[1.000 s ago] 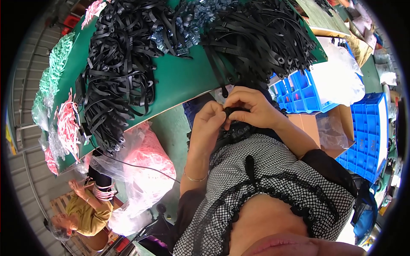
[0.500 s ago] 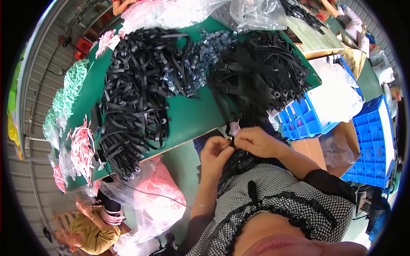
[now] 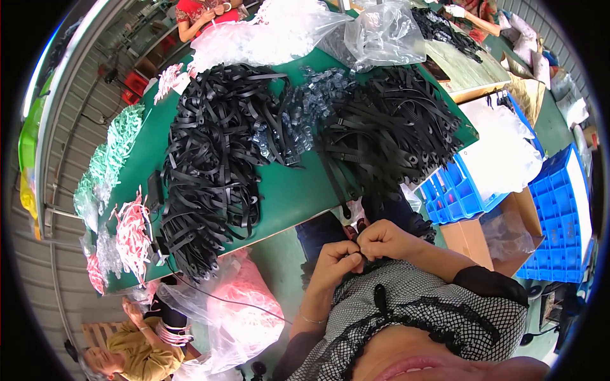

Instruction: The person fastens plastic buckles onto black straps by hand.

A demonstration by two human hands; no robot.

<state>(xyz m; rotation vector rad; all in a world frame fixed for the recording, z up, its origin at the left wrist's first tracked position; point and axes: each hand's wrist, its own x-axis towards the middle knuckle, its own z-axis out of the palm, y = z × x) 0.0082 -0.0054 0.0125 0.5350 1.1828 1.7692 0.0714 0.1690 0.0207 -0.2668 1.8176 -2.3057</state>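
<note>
My left hand (image 3: pixel 339 260) and my right hand (image 3: pixel 385 240) meet in front of my chest, just off the near edge of the green table (image 3: pixel 286 184). Both are closed in a pinch, fingertips almost touching. A small dark bit shows between them, but my fingers cover most of it and its kind is unclear. Beyond my hands lies a heap of black straps (image 3: pixel 400 120), some hanging over the table edge. Another long heap of black straps (image 3: pixel 210 165) covers the table's left part. Small clear bluish plastic pieces (image 3: pixel 295 120) are piled between the two heaps.
Pink straps (image 3: pixel 132 235) and mint-green straps (image 3: pixel 114 152) lie along the left edge. Clear plastic bags (image 3: pixel 384 35) stand at the back. Blue crates (image 3: pixel 553 216) and a cardboard box (image 3: pixel 467 241) are right; a pink-filled bag (image 3: pixel 244 311) and a seated co-worker (image 3: pixel 149 349) are lower left.
My hands have drawn back closer to my chest, still pinched together. The whole view has tilted a little, so the table sits lower in the picture and more of the person at the back shows.
</note>
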